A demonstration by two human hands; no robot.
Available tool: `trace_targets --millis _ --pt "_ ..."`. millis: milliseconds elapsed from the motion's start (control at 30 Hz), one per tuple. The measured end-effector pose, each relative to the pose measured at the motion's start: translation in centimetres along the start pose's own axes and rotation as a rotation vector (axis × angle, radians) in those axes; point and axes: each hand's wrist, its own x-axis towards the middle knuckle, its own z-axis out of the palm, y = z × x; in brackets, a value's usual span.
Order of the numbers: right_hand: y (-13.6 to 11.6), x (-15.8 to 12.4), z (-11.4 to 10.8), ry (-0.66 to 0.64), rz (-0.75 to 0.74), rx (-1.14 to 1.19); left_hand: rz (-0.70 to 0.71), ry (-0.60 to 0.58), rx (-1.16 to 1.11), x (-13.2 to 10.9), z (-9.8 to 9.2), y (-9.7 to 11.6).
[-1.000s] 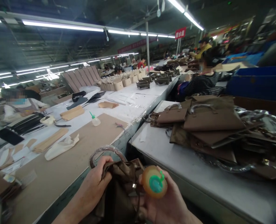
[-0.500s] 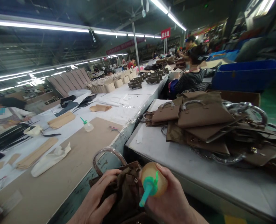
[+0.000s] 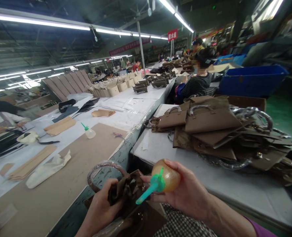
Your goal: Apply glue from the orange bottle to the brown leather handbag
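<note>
My right hand [image 3: 185, 187] is wrapped round a squeeze bottle [image 3: 172, 177] of amber liquid, its green nozzle tipped down and to the left. Its fingertips reach the bag beside the nozzle. Bunched dark brown lining [image 3: 123, 191] is gripped in my left hand [image 3: 103, 204], at the opening of a brown handbag [image 3: 148, 217]. The bag's plastic-wrapped handle [image 3: 106, 166] arches up beyond my left hand. The nozzle tip is just over the lining; whether it touches I cannot tell.
A heap of brown handbags [image 3: 212, 121] lies on the right-hand table [image 3: 158, 148]. On the left table are a second glue bottle [image 3: 89, 131], tan strips [image 3: 34, 161] and cream cloth [image 3: 49, 169]. A seated co-worker [image 3: 197, 82] is beyond the heap, near a blue bin [image 3: 254, 80].
The bottle has tilted further, its nozzle swinging left over the lining. My left hand has gathered the lining into a tighter bunch. The view has shifted slightly.
</note>
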Motion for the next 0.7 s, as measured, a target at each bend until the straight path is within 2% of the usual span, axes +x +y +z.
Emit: trace_targets --millis 100,200,367,433,533,600,700 --pt "-0.2 -0.6 -0.5 0.024 -0.027 0.008 0.096 0.057 0.076 -0.3 0.3 -1.3" --pt "0.5 -0.4 -0.4 0.0 -0.028 0.073 0.326 0.072 0.304 -0.1 0.7 -1.7" --pt "2.0 0.9 0.0 -0.036 -0.028 0.148 0.67 0.04 0.475 0.7 1.1 0.2" --pt "1.9 1.0 -0.1 -0.049 -0.059 0.126 0.762 0.035 0.503 0.8 1.1 1.1" --pt "1.1 0.4 -1.1 -0.034 -0.21 0.011 0.7 0.058 0.535 0.7 0.8 1.3" --pt "0.9 -0.3 -2.2 0.053 -0.264 -0.027 0.629 0.068 0.541 0.4 0.5 0.8" --pt "1.8 -1.1 -4.0 0.218 -0.198 -0.005 0.594 0.073 0.545 -0.2 0.2 -0.4"
